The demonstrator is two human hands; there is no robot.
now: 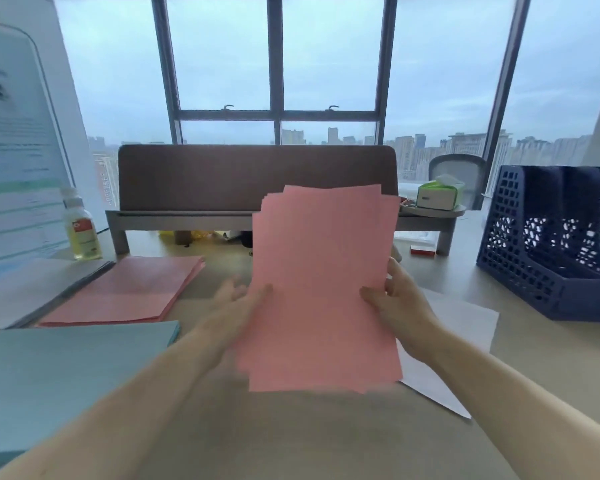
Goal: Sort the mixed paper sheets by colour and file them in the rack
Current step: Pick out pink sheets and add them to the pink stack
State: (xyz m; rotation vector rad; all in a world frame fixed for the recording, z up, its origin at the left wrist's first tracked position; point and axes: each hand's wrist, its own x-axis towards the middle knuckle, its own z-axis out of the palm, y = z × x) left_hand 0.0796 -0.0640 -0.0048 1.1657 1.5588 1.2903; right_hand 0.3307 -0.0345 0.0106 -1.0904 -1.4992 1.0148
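Both hands hold the pink stack (323,271) upright in the middle of the frame, probably to make its uneven edges level before filing. The left hand (238,306) pinches its left edge, thumb in front, and the right hand (400,303) clamps its right edge. The rack (510,237) stands at the right.

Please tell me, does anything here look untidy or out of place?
The pink bundle, held by the left hand and right hand, is not squared: its sheet edges are staggered at the top and bottom. A white sheet lies skewed on the desk.
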